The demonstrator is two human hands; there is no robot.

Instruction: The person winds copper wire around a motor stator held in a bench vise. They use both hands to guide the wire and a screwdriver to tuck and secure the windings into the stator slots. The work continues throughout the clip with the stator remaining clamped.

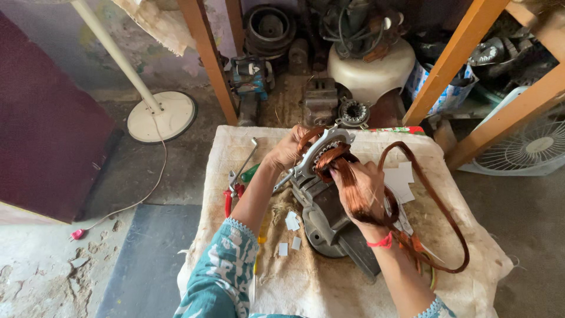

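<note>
You see one printed blue-and-white carton (448, 94) behind the wooden post, upper right; no signs or screens.

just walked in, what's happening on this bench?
A person is working copper wire coils into a motor stator clamped upright in a grey stand on a cloth-covered table. The left hand steadies the stator; the right hand presses the wire in. Red-handled pliers lie to the left.

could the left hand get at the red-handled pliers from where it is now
Probably yes: the pliers lie uncovered on the cloth just left of the left hand, though that hand is now gripping the motor stator.
</note>
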